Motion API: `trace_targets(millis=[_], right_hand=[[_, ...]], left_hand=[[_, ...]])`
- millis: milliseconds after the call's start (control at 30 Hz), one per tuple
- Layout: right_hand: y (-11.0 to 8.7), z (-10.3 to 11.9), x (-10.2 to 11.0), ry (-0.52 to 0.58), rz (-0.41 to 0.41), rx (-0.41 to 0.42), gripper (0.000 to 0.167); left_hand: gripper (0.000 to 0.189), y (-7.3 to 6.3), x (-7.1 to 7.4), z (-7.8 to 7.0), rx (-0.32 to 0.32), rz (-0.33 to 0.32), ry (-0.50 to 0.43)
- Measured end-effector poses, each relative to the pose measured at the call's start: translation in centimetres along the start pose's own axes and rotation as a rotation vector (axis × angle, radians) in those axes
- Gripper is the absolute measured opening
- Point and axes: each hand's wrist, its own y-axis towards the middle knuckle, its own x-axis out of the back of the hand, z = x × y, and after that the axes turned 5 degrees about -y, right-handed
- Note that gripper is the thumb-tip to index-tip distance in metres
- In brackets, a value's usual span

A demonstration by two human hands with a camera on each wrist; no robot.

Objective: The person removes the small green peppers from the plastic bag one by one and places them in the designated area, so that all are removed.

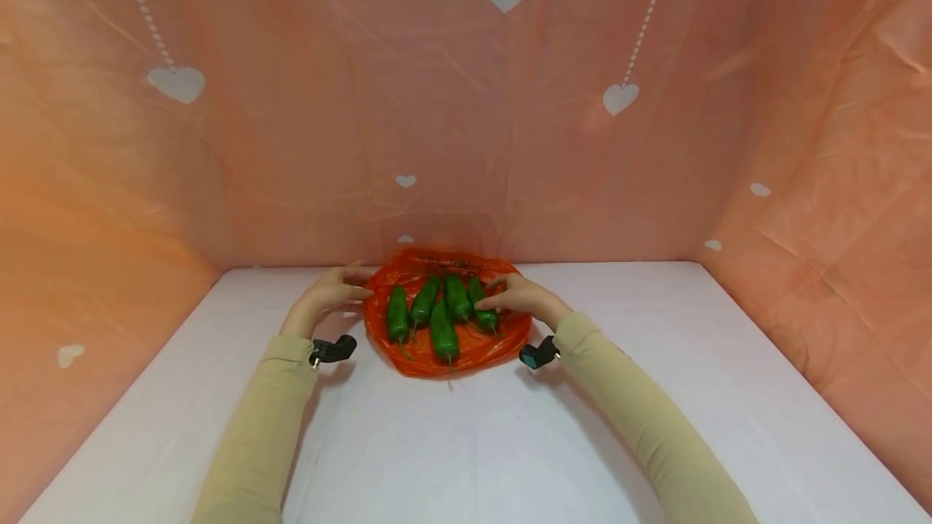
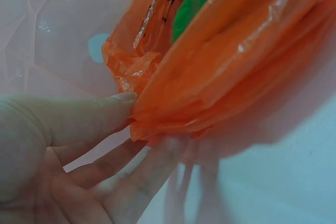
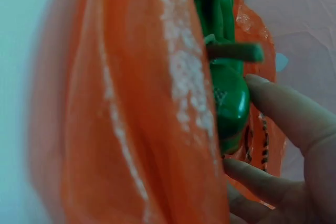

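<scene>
Several green peppers [image 1: 444,334] lie on a spread-out orange plastic bag [image 1: 422,366] near the back of the white table. At the bag's left edge, my left hand [image 1: 331,295] pinches the thin plastic [image 2: 210,87] between thumb and fingers, as the left wrist view shows. My right hand [image 1: 527,297] reaches over the bag's right side to the rightmost pepper [image 1: 486,319]. In the right wrist view, the thumb and a finger are at two sides of a green pepper [image 3: 231,98] with a thick stem. A raised fold of the bag partly covers that pepper there.
The white table [image 1: 466,451] extends in front of the bag and to both sides. An orange curtain [image 1: 466,103] with white hearts rises behind it and along both sides. A black wrist camera [image 1: 335,348] is on the left wrist, another camera [image 1: 539,354] on the right.
</scene>
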Motion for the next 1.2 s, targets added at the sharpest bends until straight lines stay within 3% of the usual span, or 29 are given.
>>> trace_targets(millis=[300,467,600,833,1200], right_hand=[[0.09,0.07,-0.50,-0.123,-0.045,0.029,0.065],[0.03,0.08,-0.65,-0.143,-0.063,0.037,0.063],[0.02,0.20,-0.55,-0.102,-0.050,0.034,0.063],[0.02,0.61,-0.11,-0.041,-0.027,0.003,0.063],[0.23,0.46,0.14,0.006,-0.015,0.002,0.055]], left_hand=[[0.045,0.09,-0.05,-0.15,0.018,0.003,-0.042],[0.047,-0.06,0.04,0.08,-0.010,0.012,-0.064],[0.046,-0.25,0.18,0.15,-0.048,0.030,-0.085],[0.045,0.11,-0.04,-0.07,0.011,-0.007,-0.032],[0.043,0.20,0.01,0.08,0.003,0.003,-0.044]])
